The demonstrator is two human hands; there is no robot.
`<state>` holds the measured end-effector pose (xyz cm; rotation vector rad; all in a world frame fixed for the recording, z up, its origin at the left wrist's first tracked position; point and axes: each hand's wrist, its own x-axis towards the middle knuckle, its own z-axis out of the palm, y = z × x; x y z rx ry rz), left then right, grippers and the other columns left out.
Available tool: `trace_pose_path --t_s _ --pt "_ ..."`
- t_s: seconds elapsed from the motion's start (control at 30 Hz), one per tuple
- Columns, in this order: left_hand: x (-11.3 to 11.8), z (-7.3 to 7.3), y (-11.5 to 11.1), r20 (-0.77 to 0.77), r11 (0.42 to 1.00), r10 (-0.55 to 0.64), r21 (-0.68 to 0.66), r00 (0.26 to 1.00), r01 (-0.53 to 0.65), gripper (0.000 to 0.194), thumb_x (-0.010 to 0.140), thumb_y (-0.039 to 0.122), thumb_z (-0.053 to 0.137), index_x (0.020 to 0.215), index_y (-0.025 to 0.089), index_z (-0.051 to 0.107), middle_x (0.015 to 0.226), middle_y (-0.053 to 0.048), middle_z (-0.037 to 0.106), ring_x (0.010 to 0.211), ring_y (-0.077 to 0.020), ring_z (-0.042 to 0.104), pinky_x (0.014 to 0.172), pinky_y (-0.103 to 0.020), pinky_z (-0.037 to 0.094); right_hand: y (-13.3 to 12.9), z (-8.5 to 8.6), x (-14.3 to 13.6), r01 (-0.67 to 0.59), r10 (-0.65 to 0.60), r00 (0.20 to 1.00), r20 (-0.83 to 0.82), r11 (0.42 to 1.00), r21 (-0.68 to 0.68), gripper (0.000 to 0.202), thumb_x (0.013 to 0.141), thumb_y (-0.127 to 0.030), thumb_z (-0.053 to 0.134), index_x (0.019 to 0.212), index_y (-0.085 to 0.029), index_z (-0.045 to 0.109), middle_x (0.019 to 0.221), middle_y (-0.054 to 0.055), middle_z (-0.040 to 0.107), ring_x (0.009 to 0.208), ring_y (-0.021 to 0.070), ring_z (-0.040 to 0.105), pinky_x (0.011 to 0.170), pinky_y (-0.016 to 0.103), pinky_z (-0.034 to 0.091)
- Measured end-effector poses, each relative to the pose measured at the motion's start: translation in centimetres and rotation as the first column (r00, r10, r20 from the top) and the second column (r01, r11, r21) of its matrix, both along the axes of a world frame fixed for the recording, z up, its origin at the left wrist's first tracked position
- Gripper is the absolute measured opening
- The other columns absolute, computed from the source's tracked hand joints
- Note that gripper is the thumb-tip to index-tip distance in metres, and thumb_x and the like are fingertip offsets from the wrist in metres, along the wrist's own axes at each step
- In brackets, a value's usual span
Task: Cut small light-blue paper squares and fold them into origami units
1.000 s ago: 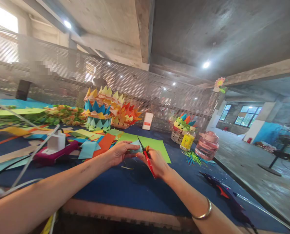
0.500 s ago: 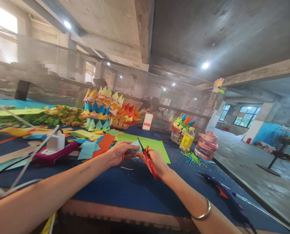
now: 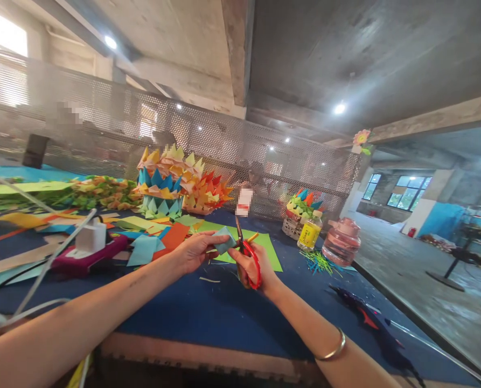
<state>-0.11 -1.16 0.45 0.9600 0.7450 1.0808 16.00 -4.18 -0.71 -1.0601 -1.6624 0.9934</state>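
Pinched in my left hand (image 3: 197,252) is a small piece of light blue paper (image 3: 225,241), held up over the table. My right hand (image 3: 260,265) grips red-handled scissors (image 3: 255,264), their blades pointing up and away beside the paper's right edge. A thin yellow-orange piece (image 3: 253,237) sticks out by the right fingers; what it belongs to is hard to see. Below and behind both hands lies a bright green sheet (image 3: 270,250). A narrow pale paper strip (image 3: 210,279) rests on the dark blue tabletop (image 3: 192,312).
Left lie coloured paper strips (image 3: 18,256) and a magenta power strip (image 3: 89,258) with cables. Folded-paper crowns (image 3: 159,183) stand behind. To the right are a yellow-labelled bottle (image 3: 309,233), a pink water bottle (image 3: 342,242), green and blue slivers (image 3: 323,262) and a glue gun (image 3: 371,315).
The scissors have turned in my right hand, so the red handle loops now show and the blades point more upright. The blue paper has tilted, showing more of its face.
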Motion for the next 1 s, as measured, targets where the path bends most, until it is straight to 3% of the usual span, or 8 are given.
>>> trace_pose_path --t_s 0.13,0.23,0.4,0.53,0.77,1.0 --pt "0.2 -0.1 -0.2 -0.022 0.999 -0.042 -0.002 0.999 0.042 0.019 0.055 0.021 0.076 0.071 0.016 0.068 0.071 0.002 0.068 0.049 -0.0033 0.051 0.044 -0.014 0.037 0.0 -0.1 -0.1 0.009 -0.009 1.000 -0.022 1.000 -0.017 0.029 0.072 -0.042 0.059 0.061 -0.019 0.046 0.027 -0.010 0.036 0.021 0.0080 0.035 0.022 0.018 0.028" --pt "0.2 -0.2 -0.1 -0.036 1.000 -0.027 0.004 0.999 0.027 0.023 0.053 0.023 0.077 0.073 0.016 0.068 0.071 0.001 0.067 0.051 -0.0043 0.052 0.045 -0.015 0.038 -0.2 0.1 -0.1 0.035 -0.035 0.998 -0.044 0.999 -0.006 0.029 0.071 -0.037 0.060 0.056 -0.019 0.044 0.027 -0.009 0.036 0.021 0.0073 0.034 0.022 0.017 0.026" --pt "0.2 -0.1 -0.1 -0.122 0.992 -0.030 0.114 0.992 0.044 0.028 0.055 0.029 0.075 0.078 0.015 0.067 0.070 -0.001 0.066 0.056 -0.0078 0.055 0.043 -0.016 0.037 -0.1 0.4 0.2 0.007 -0.006 0.998 -0.061 1.000 0.010 0.023 0.073 -0.037 0.057 0.063 -0.019 0.046 0.028 -0.010 0.035 0.021 0.0081 0.033 0.023 0.018 0.028" --pt "0.3 0.1 -0.5 -0.212 0.988 -0.057 0.126 0.976 0.085 0.029 0.050 0.027 0.077 0.073 0.014 0.065 0.061 0.002 0.062 0.050 -0.0080 0.052 0.038 -0.016 0.037 0.0 0.7 0.6 0.099 -0.100 0.994 0.046 0.995 0.034 0.018 0.072 -0.035 0.056 0.070 -0.018 0.050 0.031 -0.010 0.035 0.022 0.0079 0.034 0.025 0.018 0.029" --pt "0.5 -0.3 -0.2 -0.201 0.991 -0.095 0.070 0.975 0.111 0.022 0.045 0.011 0.076 0.050 0.012 0.055 0.048 0.002 0.059 0.050 -0.0085 0.057 0.057 -0.018 0.049 -0.7 1.2 0.7 0.163 -0.185 0.932 0.311 0.982 0.096 0.012 0.072 -0.028 0.056 0.071 -0.016 0.054 0.034 -0.009 0.039 0.025 0.0067 0.038 0.029 0.017 0.031" --pt "0.5 -0.3 -0.4 -0.171 0.990 -0.099 0.085 0.980 0.115 0.021 0.051 0.019 0.077 0.067 0.012 0.066 0.066 -0.002 0.067 0.060 -0.0104 0.061 0.063 -0.021 0.051 -0.7 1.3 0.6 0.129 -0.156 0.923 0.352 0.987 0.101 0.019 0.073 -0.034 0.057 0.072 -0.015 0.053 0.036 -0.008 0.040 0.027 0.0072 0.042 0.030 0.016 0.033"
